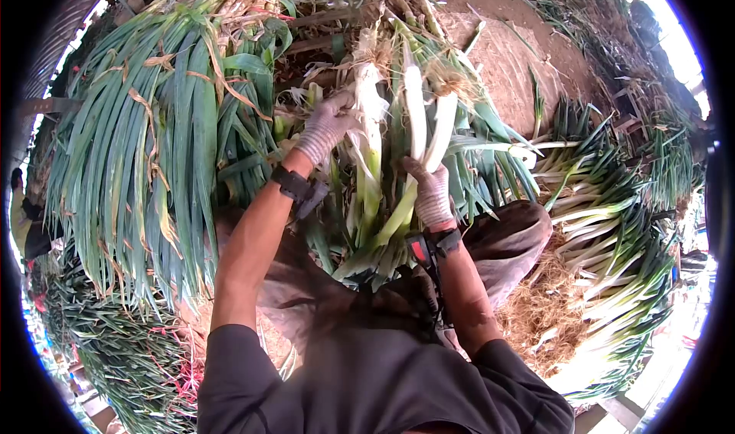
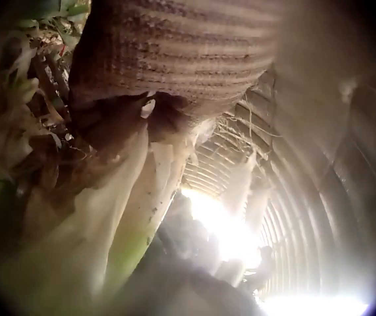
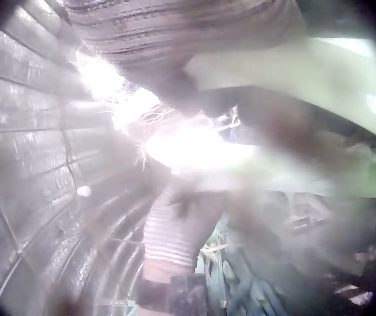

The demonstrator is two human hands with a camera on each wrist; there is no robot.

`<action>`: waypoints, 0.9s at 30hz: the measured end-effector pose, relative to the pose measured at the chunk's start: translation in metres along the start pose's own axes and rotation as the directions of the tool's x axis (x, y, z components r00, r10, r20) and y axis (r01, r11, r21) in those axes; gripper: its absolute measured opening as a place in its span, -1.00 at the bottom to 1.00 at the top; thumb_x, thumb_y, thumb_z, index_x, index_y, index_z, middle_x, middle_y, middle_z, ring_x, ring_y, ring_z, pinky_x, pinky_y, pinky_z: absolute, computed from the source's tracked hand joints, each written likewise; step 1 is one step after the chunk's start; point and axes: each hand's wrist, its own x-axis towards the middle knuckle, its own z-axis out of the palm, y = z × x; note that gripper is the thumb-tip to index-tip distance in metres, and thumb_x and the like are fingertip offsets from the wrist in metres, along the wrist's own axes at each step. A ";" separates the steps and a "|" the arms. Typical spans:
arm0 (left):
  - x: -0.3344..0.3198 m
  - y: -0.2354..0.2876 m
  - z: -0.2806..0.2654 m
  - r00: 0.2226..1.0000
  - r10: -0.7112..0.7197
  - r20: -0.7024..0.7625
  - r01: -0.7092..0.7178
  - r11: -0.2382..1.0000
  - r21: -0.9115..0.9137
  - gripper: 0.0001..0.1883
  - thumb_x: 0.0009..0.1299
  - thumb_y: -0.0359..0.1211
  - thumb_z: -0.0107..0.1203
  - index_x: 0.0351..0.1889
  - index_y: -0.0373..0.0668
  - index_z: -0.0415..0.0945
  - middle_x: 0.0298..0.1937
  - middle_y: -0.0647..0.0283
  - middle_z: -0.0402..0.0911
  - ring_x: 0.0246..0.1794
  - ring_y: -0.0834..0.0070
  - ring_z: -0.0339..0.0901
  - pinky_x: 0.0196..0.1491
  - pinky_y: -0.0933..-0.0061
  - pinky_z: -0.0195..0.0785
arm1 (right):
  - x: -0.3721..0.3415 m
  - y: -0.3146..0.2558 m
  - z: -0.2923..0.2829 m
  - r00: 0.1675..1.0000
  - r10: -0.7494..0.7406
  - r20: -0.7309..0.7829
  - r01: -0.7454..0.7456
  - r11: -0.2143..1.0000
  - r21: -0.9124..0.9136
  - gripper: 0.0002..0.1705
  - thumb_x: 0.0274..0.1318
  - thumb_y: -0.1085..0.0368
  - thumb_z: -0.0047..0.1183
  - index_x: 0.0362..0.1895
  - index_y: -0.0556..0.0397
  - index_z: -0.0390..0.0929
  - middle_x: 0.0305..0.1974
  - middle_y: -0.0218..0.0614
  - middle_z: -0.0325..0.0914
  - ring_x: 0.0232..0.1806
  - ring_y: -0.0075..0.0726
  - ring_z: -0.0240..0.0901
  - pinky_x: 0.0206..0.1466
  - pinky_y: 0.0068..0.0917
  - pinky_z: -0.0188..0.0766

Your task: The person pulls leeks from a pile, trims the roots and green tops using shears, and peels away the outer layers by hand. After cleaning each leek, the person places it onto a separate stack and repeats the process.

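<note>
In the head view my left hand (image 1: 325,127), in a striped knit glove, has its fingers at the white shank of a thick leek (image 1: 370,108) with ragged roots at its far end. A pale loose outer leaf (image 2: 125,181) hangs from under the curled fingers in the left wrist view. My right hand (image 1: 431,191), gloved too, grips two peeled leeks, a straighter white one (image 1: 415,104) and one (image 1: 442,127) with a tuft of brown roots. Their green ends run down toward my lap. Glare and blur hide much of the right wrist view.
A big heap of long-leaved leeks (image 1: 145,150) lies at the left. On the right, white-stemmed leeks (image 1: 605,258) lie in a row beside a pile of root trimmings (image 1: 543,311). Brown sheeting (image 1: 501,66) covers ground ahead, and darker green bundles (image 1: 107,350) sit at lower left.
</note>
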 end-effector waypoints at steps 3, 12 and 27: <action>-0.014 0.009 0.013 0.994 0.080 0.071 -0.066 0.981 -0.184 -0.60 0.21 -0.51 0.21 0.04 -0.30 0.47 -0.04 0.27 0.56 -0.04 0.54 0.46 0.08 0.46 0.39 | 0.013 0.015 0.007 0.997 0.036 0.069 -0.032 0.998 -0.059 -0.66 0.02 0.41 0.30 -0.06 0.20 0.61 -0.24 -0.38 0.65 -0.27 -0.47 0.54 -0.06 -0.49 0.45; -0.043 0.024 0.045 0.987 0.128 -0.101 -0.055 0.844 0.534 -0.46 0.16 -0.25 0.26 0.05 -0.30 0.37 -0.37 -0.08 0.66 -0.36 0.03 0.66 -0.22 0.06 0.53 | 0.000 0.016 0.025 0.998 0.054 0.039 -0.047 0.984 -0.173 -0.61 -0.07 0.39 0.42 -0.10 0.15 0.61 -0.29 -0.43 0.62 -0.33 -0.51 0.49 -0.16 -0.51 0.42; -0.052 0.008 0.045 0.966 0.231 -0.116 -0.185 0.931 0.315 -0.55 0.11 -0.35 0.24 0.01 -0.18 0.51 -0.32 -0.11 0.64 -0.24 -0.06 0.61 -0.13 0.09 0.48 | -0.020 0.003 0.019 0.975 0.165 0.149 -0.155 0.985 -0.078 -0.64 0.09 0.32 0.29 -0.03 0.20 0.58 -0.25 -0.42 0.61 -0.30 -0.52 0.47 -0.16 -0.50 0.43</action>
